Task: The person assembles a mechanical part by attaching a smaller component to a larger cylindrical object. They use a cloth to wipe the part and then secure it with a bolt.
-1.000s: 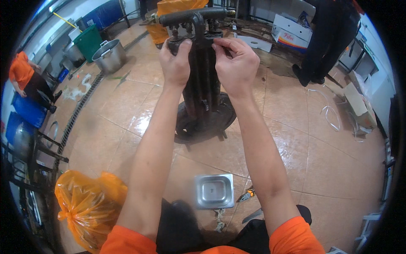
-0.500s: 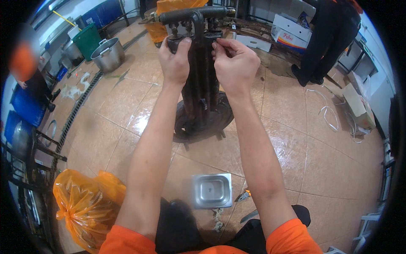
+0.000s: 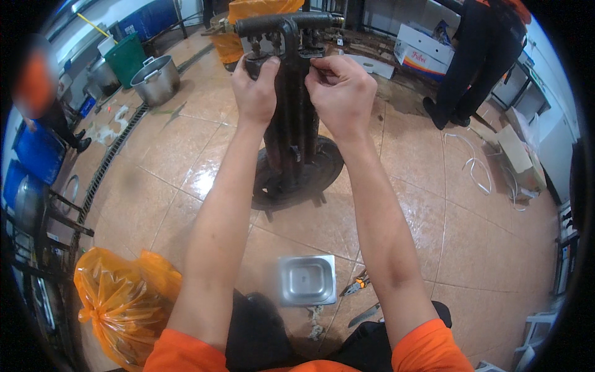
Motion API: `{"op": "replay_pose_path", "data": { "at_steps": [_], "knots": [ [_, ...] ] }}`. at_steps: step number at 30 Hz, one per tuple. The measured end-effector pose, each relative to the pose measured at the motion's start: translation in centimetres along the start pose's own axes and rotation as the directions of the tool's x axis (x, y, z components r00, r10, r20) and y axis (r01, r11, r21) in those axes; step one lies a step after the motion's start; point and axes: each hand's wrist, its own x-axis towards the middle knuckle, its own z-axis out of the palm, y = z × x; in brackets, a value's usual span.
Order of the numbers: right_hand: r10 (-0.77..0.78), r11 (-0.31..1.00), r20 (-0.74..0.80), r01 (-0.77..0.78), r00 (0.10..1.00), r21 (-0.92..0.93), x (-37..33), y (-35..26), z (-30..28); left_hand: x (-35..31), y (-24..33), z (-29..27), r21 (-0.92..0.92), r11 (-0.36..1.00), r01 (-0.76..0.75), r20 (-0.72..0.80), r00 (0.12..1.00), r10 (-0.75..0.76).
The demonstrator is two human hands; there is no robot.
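A dark, greasy gas burner [image 3: 288,130] stands upright before me, its round ring base on the floor. Across its top runs a pipe [image 3: 263,25] with several valves below it. My left hand [image 3: 255,93] grips the burner's upper left side just below the valves, thumb in front and other fingers partly hidden. Opposite it, my right hand [image 3: 343,87] is closed in a pinch against the upper right side, under the right valve. Whatever sits between those fingertips is too small or hidden to make out.
Near my knees lie a small steel pan [image 3: 308,258], pliers [image 3: 356,285] and a knife [image 3: 364,315]. A tied orange bag [image 3: 127,310] sits at left. Farther off are a large pot [image 3: 156,84], a person's dark-clothed legs [image 3: 471,68], cartons [image 3: 421,53] and loose white strap [image 3: 476,167].
My right hand has shifted very slightly left and stays pinched at the burner. My left hand keeps its grip. The view has turned a little.
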Motion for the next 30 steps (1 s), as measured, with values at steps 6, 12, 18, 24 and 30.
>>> {"op": "replay_pose_path", "data": {
  "at_steps": [6,12,18,24,30],
  "knots": [
    [-0.058,0.998,0.013,0.059,0.998,-0.036,0.0,-0.2,-0.1,0.1,-0.1,0.0,-0.03,1.0,0.004,0.006,1.0,-0.004],
    [-0.004,1.0,-0.019,0.004,1.0,0.004,-0.1,-0.3,0.1,0.1,-0.2,-0.2,-0.016,1.0,0.019,0.008,1.0,-0.019],
    [0.147,0.985,-0.048,-0.151,0.988,-0.085,0.2,-0.7,0.2,0.0,0.0,-0.3,-0.001,1.0,0.012,0.004,1.0,-0.012],
    [0.2,0.957,-0.024,-0.2,0.98,-0.211,-0.1,-1.4,0.4,0.0,0.1,0.1,-0.006,1.0,0.005,0.006,1.0,-0.005],
    [0.299,0.949,-0.04,-0.302,0.953,-0.092,0.3,-2.6,0.3,0.0,0.2,0.0,-0.016,1.0,0.013,0.003,1.0,-0.013]
  ]
}}
